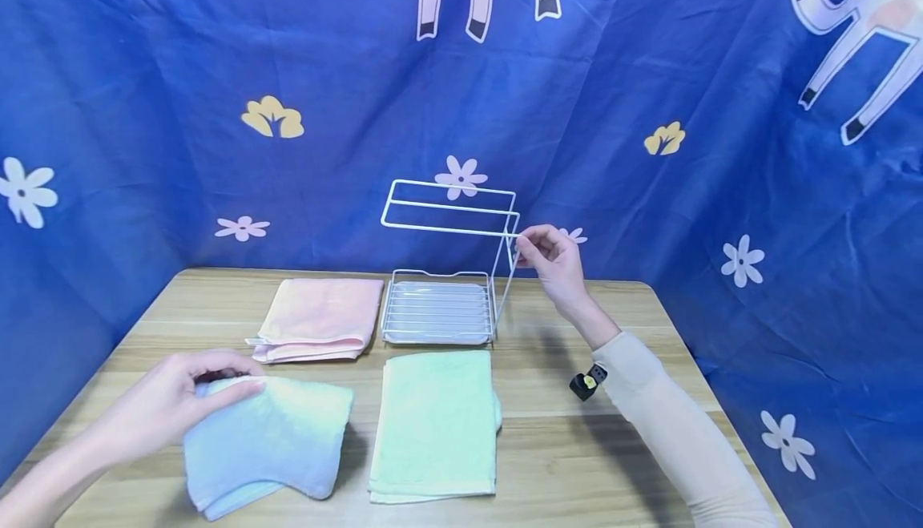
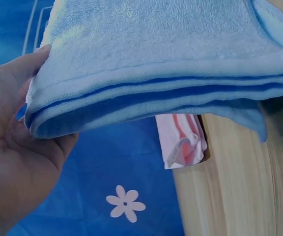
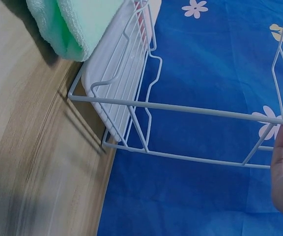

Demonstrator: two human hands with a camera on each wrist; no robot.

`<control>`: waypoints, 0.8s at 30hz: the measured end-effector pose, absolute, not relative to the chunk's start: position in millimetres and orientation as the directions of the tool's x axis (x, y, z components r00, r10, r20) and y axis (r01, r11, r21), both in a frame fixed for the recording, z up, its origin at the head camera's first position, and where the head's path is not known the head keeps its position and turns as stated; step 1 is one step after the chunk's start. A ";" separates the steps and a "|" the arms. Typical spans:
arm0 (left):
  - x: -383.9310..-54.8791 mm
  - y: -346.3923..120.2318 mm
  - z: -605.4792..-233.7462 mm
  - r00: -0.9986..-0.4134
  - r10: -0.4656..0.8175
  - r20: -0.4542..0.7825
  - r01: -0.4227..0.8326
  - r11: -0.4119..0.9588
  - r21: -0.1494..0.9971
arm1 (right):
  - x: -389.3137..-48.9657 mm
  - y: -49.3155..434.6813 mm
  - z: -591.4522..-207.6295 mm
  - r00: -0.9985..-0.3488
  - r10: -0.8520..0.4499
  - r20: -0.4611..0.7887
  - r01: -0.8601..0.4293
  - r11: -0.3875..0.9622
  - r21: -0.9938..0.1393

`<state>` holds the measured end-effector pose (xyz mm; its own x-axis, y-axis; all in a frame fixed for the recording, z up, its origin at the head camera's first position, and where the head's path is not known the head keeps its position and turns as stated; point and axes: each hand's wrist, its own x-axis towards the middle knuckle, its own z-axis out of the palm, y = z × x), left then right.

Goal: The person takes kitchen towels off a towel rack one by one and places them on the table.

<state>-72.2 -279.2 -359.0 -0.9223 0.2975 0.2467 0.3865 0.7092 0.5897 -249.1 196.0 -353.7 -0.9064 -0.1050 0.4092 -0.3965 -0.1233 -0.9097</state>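
My left hand (image 1: 191, 396) pinches the upper edge of a folded light blue towel (image 1: 277, 432), thumb on the near side, and holds it raised; its folded layers show in the left wrist view. At the back of the table stands a white wire rack (image 1: 450, 209) with a white tray (image 1: 436, 316) in its base. My right hand (image 1: 555, 259) grips the rack's upright near its top right corner. A folded mint green towel (image 1: 436, 424) lies in front of the rack. To the rack's left is a folded pink towel (image 1: 320, 312).
A wood-grain table (image 1: 577, 464) carries everything. Behind it and along both sides hangs a blue curtain (image 1: 346, 151) printed with flowers and animals. A black band (image 1: 587, 381) is worn at the right wrist.
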 end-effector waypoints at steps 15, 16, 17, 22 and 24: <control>-104.8 -281.9 -370.1 -0.937 0.302 0.174 0.345 0.733 0.587 | -251.1 196.5 -354.7 -0.902 -0.110 0.418 -0.403 -0.136 -0.905; -106.8 -281.1 -370.8 -0.936 0.307 0.171 0.347 0.732 0.587 | -251.1 196.5 -354.6 -0.902 -0.109 0.417 -0.402 -0.136 -0.905; -108.6 -280.3 -371.5 -0.935 0.312 0.167 0.349 0.730 0.588 | -251.1 196.5 -354.5 -0.903 -0.110 0.416 -0.401 -0.137 -0.906; -116.6 -278.8 -377.0 -0.935 0.326 0.138 0.342 0.731 0.591 | -251.8 196.6 -354.7 -0.906 -0.112 0.409 -0.394 -0.132 -0.910; -119.7 -278.8 -380.3 -0.935 0.329 0.131 0.340 0.733 0.589 | -252.2 197.0 -355.1 -0.905 -0.113 0.410 -0.396 -0.130 -0.909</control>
<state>-119.7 -278.8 -380.3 -0.9353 0.3289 0.1306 0.3401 0.7330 0.5891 -252.2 197.0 -355.1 -0.9051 -0.1131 0.4100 -0.3955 -0.1304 -0.9092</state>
